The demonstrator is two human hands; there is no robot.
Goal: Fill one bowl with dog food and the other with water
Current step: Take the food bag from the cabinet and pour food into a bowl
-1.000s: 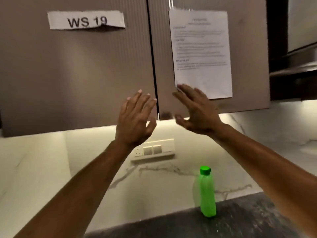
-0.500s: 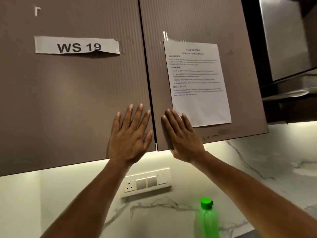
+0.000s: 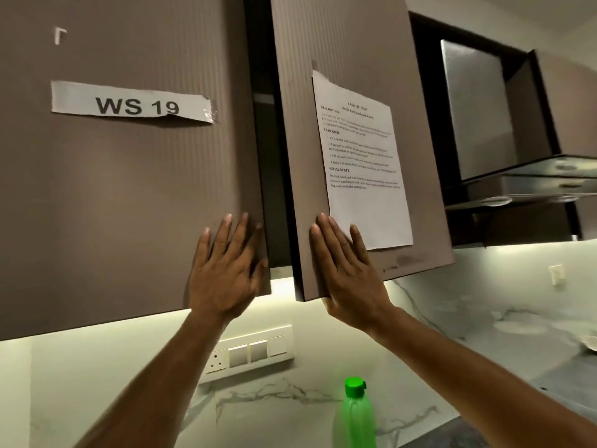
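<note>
both cabinet doors now ajar | our left hand and right hand flat, fingers spread, gripping nothing | we hook the edges, swing wide.

This is a home kitchen fitted out as a recording station. Brown ribbed wall cabinets hang over a lit white marble backsplash. A steel and glass chimney hood sits to the right of the cabinets, and a wall switch plate with a socket is below them. On the cabinet doors are a taped "WS 19" label and a printed task sheet.
</note>
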